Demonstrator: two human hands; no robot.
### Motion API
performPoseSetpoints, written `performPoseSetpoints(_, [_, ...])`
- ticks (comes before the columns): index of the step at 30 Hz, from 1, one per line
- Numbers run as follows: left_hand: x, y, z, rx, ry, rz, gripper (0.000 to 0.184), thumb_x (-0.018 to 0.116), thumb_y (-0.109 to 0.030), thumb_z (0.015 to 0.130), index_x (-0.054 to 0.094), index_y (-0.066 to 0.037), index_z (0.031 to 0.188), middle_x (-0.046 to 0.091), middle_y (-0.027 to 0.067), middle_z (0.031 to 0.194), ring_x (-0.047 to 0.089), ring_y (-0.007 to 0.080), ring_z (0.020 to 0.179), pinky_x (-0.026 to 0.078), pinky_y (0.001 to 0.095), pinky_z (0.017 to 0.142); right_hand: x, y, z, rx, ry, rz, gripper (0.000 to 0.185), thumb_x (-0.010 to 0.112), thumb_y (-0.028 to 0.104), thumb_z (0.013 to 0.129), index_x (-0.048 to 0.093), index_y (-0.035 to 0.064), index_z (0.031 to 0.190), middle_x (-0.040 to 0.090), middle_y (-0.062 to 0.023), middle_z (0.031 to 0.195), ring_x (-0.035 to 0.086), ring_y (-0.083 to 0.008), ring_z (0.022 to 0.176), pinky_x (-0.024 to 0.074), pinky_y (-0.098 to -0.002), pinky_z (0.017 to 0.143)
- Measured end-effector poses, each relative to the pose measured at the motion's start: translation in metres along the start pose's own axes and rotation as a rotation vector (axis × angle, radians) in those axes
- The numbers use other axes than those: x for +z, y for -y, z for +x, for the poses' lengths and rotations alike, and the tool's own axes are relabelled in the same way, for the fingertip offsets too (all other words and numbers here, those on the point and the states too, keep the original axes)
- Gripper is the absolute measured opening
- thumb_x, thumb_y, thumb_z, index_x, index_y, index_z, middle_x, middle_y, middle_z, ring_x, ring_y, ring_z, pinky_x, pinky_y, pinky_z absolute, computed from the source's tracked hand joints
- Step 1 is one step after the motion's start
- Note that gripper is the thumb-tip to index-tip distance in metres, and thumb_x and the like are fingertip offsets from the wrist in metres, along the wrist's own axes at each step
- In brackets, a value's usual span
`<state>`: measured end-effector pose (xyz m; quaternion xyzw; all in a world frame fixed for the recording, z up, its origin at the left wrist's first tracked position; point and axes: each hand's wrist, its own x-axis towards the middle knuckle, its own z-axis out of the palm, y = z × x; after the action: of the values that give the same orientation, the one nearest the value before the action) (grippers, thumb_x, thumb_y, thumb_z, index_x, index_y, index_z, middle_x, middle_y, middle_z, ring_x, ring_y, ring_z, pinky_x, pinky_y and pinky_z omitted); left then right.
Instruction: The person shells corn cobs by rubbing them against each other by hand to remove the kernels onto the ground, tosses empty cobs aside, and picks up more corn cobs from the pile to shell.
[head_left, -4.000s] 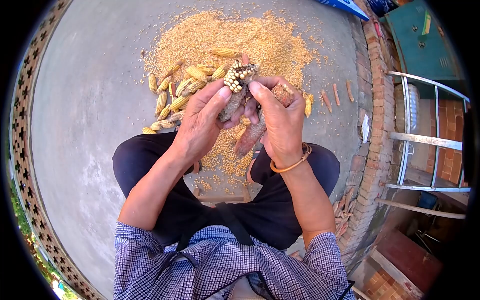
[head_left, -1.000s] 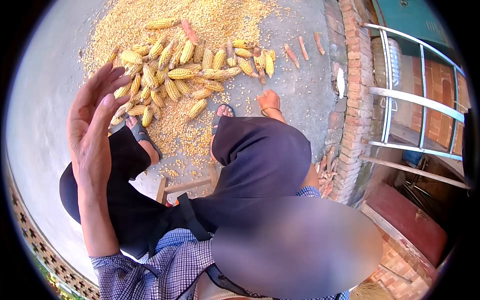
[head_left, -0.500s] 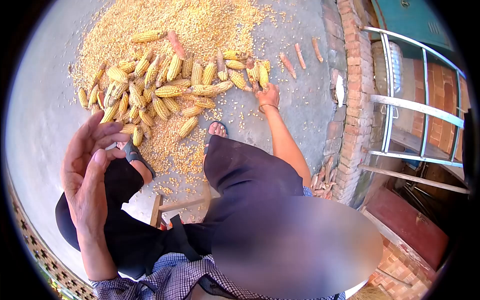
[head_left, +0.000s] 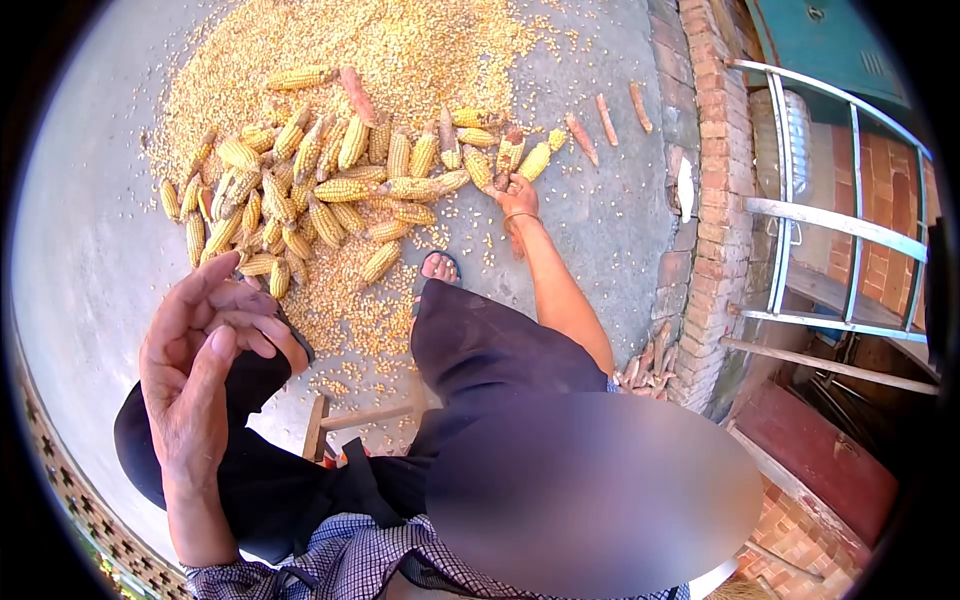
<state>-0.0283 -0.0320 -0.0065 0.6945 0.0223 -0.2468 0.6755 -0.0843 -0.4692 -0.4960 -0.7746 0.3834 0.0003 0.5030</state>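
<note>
My right hand (head_left: 518, 198) reaches down to the floor, its fingers closed at the lower end of a partly bare, reddish-brown corn cob (head_left: 511, 148). A yellow cob (head_left: 534, 161) lies tilted just right of those fingers, and another cob (head_left: 478, 168) lies close on the left. Below the right wrist, a bare reddish cob (head_left: 516, 242) is partly hidden. My left hand (head_left: 200, 350) hangs in the air over the left knee, fingers loosely bent and apart, nothing in it. Beyond it lies a heap of yellow corn cobs (head_left: 275, 200).
Loose kernels (head_left: 370, 45) spread in a wide pile behind the cobs. Stripped cobs (head_left: 607, 120) lie at right, more (head_left: 650, 365) beside a brick edging (head_left: 715, 200). A metal railing (head_left: 850, 220) stands beyond. My sandalled foot (head_left: 440, 268) and a wooden stool (head_left: 318, 425) are near.
My right hand has shifted slightly left, onto the reddish-brown cob. The yellow cob beside it now leans to the right. My left hand has moved slightly right and down.
</note>
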Motion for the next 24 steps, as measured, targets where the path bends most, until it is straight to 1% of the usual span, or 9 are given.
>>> performPoseSetpoints(1, [0.001,0.0,-0.001,-0.002,-0.006,0.015,0.047,0.056,-0.014,0.096,0.045,0.008,0.137,0.062,0.0157,0.109,0.064,0.0186,0.09,0.051,0.0279,0.077,0.002,-0.002,0.0,0.032,0.002,0.076,0.067,0.085,0.017,0.064,0.06,0.0013,0.123,0.07,-0.0134,0.108,0.068,-0.023,0.098,0.0538,-0.0341,0.086])
performPoseSetpoints(5, [0.003,-0.001,-0.002,-0.004,-0.004,0.001,0.045,0.055,-0.013,0.096,0.047,0.007,0.135,0.062,0.0157,0.108,0.064,0.0186,0.089,0.051,0.028,0.078,0.007,-0.006,-0.005,0.189,0.042,-0.113,0.069,0.086,0.019,0.059,0.06,-0.0026,0.119,0.07,-0.0133,0.105,0.068,-0.0229,0.095,0.054,-0.034,0.084])
performPoseSetpoints(8, [0.001,-0.001,-0.001,-0.003,0.005,-0.009,0.044,0.055,-0.013,0.096,0.047,0.007,0.134,0.062,0.0156,0.109,0.064,0.0187,0.089,0.05,0.0281,0.078,0.015,-0.03,-0.013,0.076,-0.005,0.003,0.023,0.078,0.0,0.068,0.069,0.0025,0.089,0.067,-0.003,0.077,0.062,-0.0139,0.066,0.0512,-0.0303,0.06])
performPoseSetpoints(10, [0.001,0.0,-0.001,-0.006,0.009,-0.006,0.044,0.055,-0.013,0.096,0.047,0.007,0.134,0.062,0.0156,0.109,0.064,0.0186,0.089,0.05,0.0281,0.079,-0.011,0.044,-0.059,0.163,0.061,0.119,0.027,0.078,0.007,0.07,0.069,0.0023,0.096,0.067,-0.0035,0.079,0.062,-0.0134,0.066,0.0496,-0.0284,0.059])
performPoseSetpoints(14, [0.001,-0.001,-0.001,-0.018,0.016,0.0,0.044,0.055,-0.014,0.096,0.048,0.007,0.134,0.062,0.0153,0.108,0.064,0.0185,0.089,0.05,0.0278,0.078,-0.048,0.088,-0.08,0.174,-0.014,0.262,0.035,0.078,0.01,0.07,0.069,0.0007,0.102,0.067,-0.0045,0.081,0.061,-0.013,0.066,0.0495,-0.0271,0.06])
performPoseSetpoints(15, [0.002,0.001,-0.002,-0.017,0.017,-0.004,0.044,0.055,-0.014,0.096,0.048,0.007,0.134,0.062,0.0152,0.108,0.064,0.0184,0.089,0.05,0.0277,0.078,-0.062,0.09,-0.078,0.153,-0.042,0.275,0.037,0.078,0.011,0.07,0.069,0.0004,0.104,0.067,-0.0045,0.082,0.061,-0.0128,0.067,0.0497,-0.0267,0.061])
performPoseSetpoints(17, [0.003,0.003,-0.002,-0.027,0.034,-0.008,0.044,0.055,-0.014,0.096,0.048,0.007,0.134,0.063,0.0151,0.108,0.064,0.0183,0.088,0.05,0.0275,0.078,-0.086,0.061,-0.039,0.013,-0.175,0.005,0.043,0.078,0.016,0.071,0.067,-0.005,0.107,0.071,-0.0095,0.089,0.066,-0.0151,0.077,0.0525,-0.0298,0.068])
performPoseSetpoints(22, [0.005,0.002,0.0,-0.034,0.049,-0.004,0.045,0.056,-0.015,0.096,0.048,0.007,0.134,0.063,0.015,0.107,0.064,0.0185,0.087,0.05,0.0273,0.077,-0.117,0.066,0.026,-0.052,-0.385,0.146,0.035,0.078,0.017,0.071,0.071,0.0026,0.102,0.071,-0.0073,0.082,0.066,-0.0147,0.074,0.0527,-0.0296,0.068])
performPoseSetpoints(24, [0.005,0.002,0.001,-0.041,0.036,-0.002,0.045,0.057,-0.016,0.096,0.048,0.007,0.133,0.063,0.0149,0.107,0.064,0.0187,0.087,0.05,0.0272,0.077,-0.121,0.069,0.031,-0.115,-0.452,0.135,0.033,0.077,0.024,0.074,0.073,0.003,0.098,0.072,-0.0103,0.081,0.068,-0.0194,0.076,0.0532,-0.0335,0.069])
